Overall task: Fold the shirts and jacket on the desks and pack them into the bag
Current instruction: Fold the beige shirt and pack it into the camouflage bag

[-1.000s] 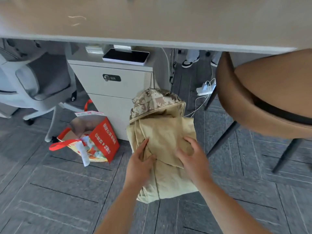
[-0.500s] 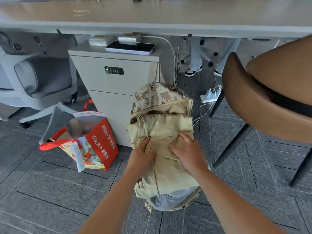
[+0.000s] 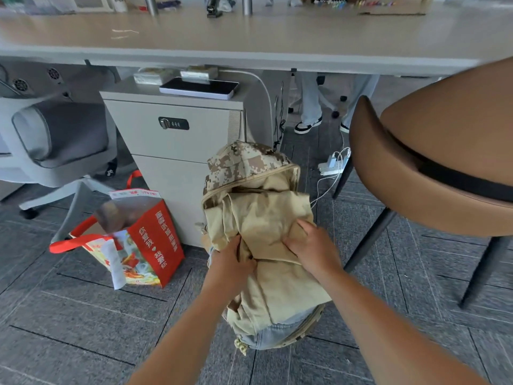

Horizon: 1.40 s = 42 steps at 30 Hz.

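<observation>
A camouflage backpack (image 3: 244,165) stands on the floor against a white drawer cabinet, its top flap thrown back. A folded tan jacket (image 3: 280,290) sticks out of its mouth, and pale blue denim (image 3: 277,333) shows under the jacket at the near rim. My left hand (image 3: 231,263) grips a fold of the tan cloth on its left side, fingers curled into it. My right hand (image 3: 312,251) lies on top of the jacket with its fingers bent into the cloth, pressing it down.
A red printed shopping bag (image 3: 155,245) stands left of the backpack. A brown chair (image 3: 433,173) fills the right side, a grey office chair (image 3: 58,134) the left. A power strip with cables (image 3: 331,165) lies behind. The beige desk (image 3: 249,40) runs overhead, and someone's legs stand beyond it.
The jacket has sunk deeper into the backpack and blue denim now shows at the near rim. Both hands have drawn closer together on the cloth, and the view has tilted upward.
</observation>
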Motion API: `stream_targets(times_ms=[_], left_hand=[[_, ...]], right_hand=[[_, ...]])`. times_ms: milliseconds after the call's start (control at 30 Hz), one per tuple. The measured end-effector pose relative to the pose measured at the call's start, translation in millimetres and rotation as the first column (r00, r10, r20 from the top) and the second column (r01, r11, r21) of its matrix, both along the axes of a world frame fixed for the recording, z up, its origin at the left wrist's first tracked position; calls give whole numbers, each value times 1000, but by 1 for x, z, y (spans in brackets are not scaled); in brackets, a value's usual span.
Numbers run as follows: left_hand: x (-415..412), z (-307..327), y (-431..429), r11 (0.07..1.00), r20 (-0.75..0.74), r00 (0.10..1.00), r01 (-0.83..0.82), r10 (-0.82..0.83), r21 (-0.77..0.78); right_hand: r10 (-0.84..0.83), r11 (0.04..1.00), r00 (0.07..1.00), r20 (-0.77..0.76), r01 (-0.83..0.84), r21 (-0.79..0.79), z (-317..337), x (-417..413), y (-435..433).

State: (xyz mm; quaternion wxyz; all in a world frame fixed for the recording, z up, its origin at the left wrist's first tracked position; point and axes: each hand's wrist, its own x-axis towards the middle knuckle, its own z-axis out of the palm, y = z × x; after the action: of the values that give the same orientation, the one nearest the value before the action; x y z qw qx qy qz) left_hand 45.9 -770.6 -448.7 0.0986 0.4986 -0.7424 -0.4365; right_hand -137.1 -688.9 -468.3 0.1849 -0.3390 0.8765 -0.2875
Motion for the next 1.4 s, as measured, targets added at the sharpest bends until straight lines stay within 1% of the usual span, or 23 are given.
stream_targets(times_ms=[33,67,100,133,167,200,267,300,367,400,467,500,600,667,800,900,1033,1167,1267,1300,1333,1400], left_hand=[[0,2,3,999,100,995,-4,9,-52],[0,4,6,989,215,976,5,27,-148],[0,9,10,967,293,955,23,54,-254],[-1,12,12,936,320,945,52,67,-349],[-2,17,15,910,297,953,78,52,-407],[-5,16,13,902,259,966,113,-1,-417],[-14,14,8,914,207,973,177,-106,-365],[-19,11,3,922,213,967,203,-137,-330],[-29,4,-7,925,258,954,231,-154,-301],[-34,2,-12,918,273,950,237,-150,-318],[-40,0,-23,905,300,945,234,-127,-354],[-42,1,-28,905,324,940,231,-112,-358],[-44,0,-42,888,447,889,283,-101,-362],[-45,-2,-50,888,495,861,316,-119,-335],[-42,-15,-59,911,474,867,308,-150,-275],[-37,-28,-62,921,432,888,291,-159,-258],[-28,-41,-63,931,377,912,269,-164,-247],[-25,-37,-66,930,325,931,259,-168,-260],[-24,-27,-51,929,336,929,254,-157,-269],[-24,-21,-44,918,354,924,257,-142,-303],[-23,-17,-36,906,366,922,257,-126,-337],[-21,-11,-25,897,351,926,268,-140,-352]], right_hand=[[-3,1000,1000,-3,3,11,-4,0,0],[-9,1000,1000,0,9,-3,-7,-1,-2],[-13,1000,1000,2,13,-23,-9,-2,-3],[-15,999,1000,3,15,-33,-10,-3,-4],[-15,1000,1000,-1,15,-24,-10,-3,-5],[-12,1000,1000,-14,12,-6,-10,-2,-4],[-9,1000,997,-78,10,10,-9,0,-2],[-1,1000,990,-142,0,-7,-7,2,-1],[72,994,955,-287,-92,-56,-5,1,-3],[142,983,939,-315,-171,-68,-3,-2,-7],[279,951,926,-253,-304,-64,3,-6,-18],[321,940,923,-213,-338,-50,5,-7,-24],[356,934,911,-210,-356,38,3,-10,-38],[351,936,912,-215,-337,99,-3,-10,-45],[365,929,903,-226,-338,148,-13,-7,-55],[385,919,903,-190,-357,167,-25,-6,-54],[367,924,927,-83,-353,144,-37,-6,-49],[353,931,935,-13,-350,106,-31,-5,-51],[316,948,948,39,-317,25,-25,-3,-43],[292,956,956,32,-292,-16,-23,-2,-39],[266,962,964,-7,-266,-62,-21,1,-35],[238,961,962,-136,-254,-111,-20,6,-31]])
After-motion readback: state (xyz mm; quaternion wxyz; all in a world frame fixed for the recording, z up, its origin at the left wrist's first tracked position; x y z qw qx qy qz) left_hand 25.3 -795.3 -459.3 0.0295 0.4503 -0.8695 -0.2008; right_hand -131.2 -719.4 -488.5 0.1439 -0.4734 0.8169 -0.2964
